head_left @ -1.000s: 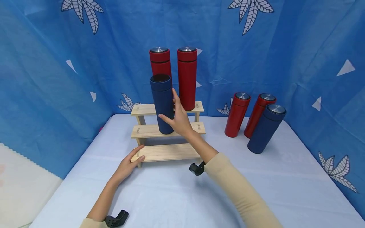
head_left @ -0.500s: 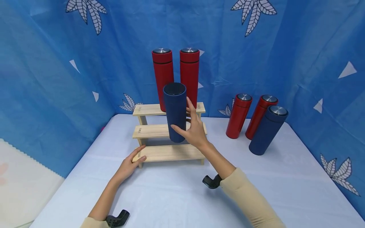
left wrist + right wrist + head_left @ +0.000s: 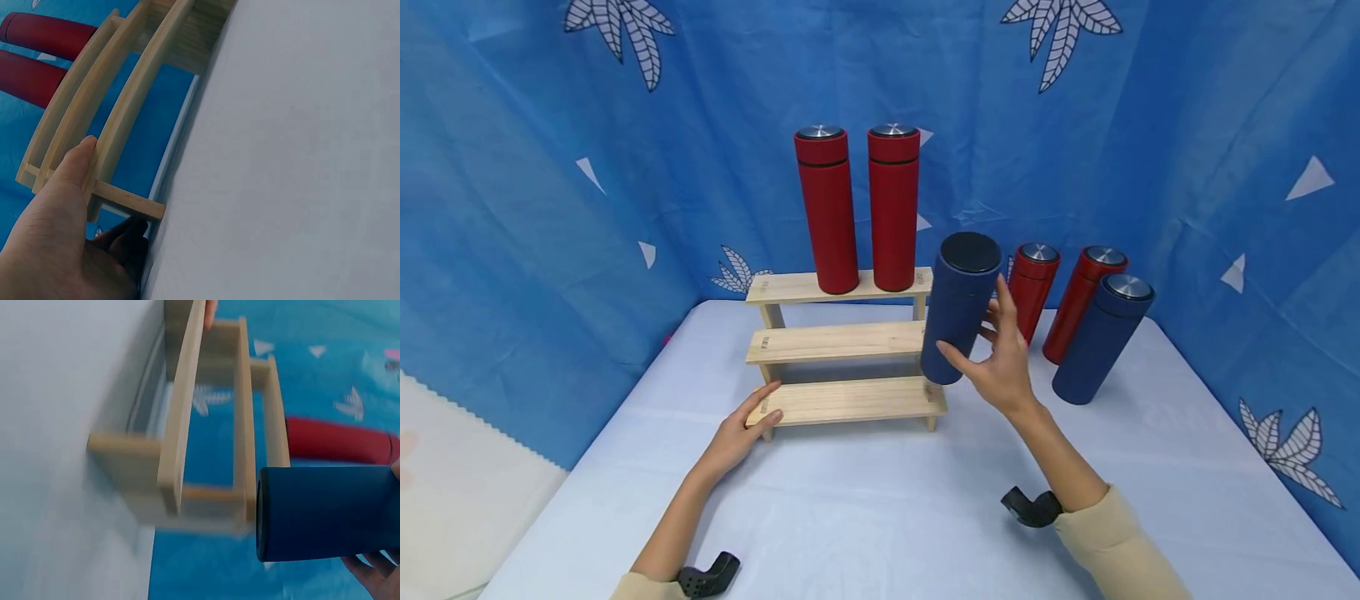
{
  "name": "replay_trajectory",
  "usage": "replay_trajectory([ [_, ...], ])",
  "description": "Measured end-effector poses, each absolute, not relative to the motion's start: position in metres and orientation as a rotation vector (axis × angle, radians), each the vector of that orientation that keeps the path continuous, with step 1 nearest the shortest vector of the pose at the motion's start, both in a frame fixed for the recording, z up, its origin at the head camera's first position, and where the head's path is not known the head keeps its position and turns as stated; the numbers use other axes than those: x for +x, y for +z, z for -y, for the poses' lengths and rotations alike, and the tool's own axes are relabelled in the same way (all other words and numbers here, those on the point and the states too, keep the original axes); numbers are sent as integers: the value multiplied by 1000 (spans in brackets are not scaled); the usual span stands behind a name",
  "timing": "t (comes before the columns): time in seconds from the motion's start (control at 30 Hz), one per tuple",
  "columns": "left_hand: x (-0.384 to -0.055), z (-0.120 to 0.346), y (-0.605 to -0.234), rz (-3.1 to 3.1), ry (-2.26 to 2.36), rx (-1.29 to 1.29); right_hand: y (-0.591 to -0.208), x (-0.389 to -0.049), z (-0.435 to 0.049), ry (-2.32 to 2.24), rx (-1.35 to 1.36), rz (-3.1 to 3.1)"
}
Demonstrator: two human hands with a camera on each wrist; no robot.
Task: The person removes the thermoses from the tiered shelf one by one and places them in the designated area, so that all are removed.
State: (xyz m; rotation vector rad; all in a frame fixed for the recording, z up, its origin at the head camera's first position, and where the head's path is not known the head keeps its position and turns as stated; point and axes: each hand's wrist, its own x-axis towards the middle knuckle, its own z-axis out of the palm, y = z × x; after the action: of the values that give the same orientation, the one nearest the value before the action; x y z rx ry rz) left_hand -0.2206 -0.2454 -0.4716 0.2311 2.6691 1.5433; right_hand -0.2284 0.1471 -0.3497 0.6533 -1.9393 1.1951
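My right hand (image 3: 1003, 371) grips a dark blue thermos flask (image 3: 955, 312) from its right side, thumb in front and fingers behind. The flask is raised off the table, slightly tilted, its dark top up, beside the right end of a three-tier wooden stand (image 3: 850, 400). In the right wrist view the flask (image 3: 328, 512) lies across the picture beside the boards. My left hand (image 3: 737, 437) holds the left end of the stand's lowest board; in the left wrist view the thumb (image 3: 78, 159) lies along the board. Two red thermos flasks (image 3: 827, 212) (image 3: 893, 212) stand on the top tier.
To the right on the white-covered table (image 3: 865, 517) stand two more red flasks (image 3: 1028, 292) (image 3: 1078, 304) and another blue flask (image 3: 1097, 342). The raised flask and my right hand partly cover the nearer red one. A blue patterned cloth (image 3: 715, 150) hangs behind and at the sides.
My right hand has lifted the blue flask away from the middle tier and carried it right, past the stand's right end. My left hand keeps its place on the lowest board.
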Motion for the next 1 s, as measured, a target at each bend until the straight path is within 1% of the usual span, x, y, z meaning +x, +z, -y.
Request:
replay_trajectory([
  [0.23,-221,246,-474,-2665,1551,233,-337,-212,-186,1143,442,1956],
  [0.33,-221,246,-475,-2659,1559,236,-342,-212,-200,1161,349,2004],
  [0.47,-222,246,-475,-2665,1561,240,-358,-216,-215,1203,274,2068],
  [0.7,-222,246,-476,-2665,1563,234,-405,-245,-246,1183,236,2117],
  [0.87,-221,247,-475,-2659,1571,226,-420,-254,-253,1204,234,2136],
  [1.0,-221,246,-473,-2660,1567,232,-425,-256,-254,1226,237,2124],
])
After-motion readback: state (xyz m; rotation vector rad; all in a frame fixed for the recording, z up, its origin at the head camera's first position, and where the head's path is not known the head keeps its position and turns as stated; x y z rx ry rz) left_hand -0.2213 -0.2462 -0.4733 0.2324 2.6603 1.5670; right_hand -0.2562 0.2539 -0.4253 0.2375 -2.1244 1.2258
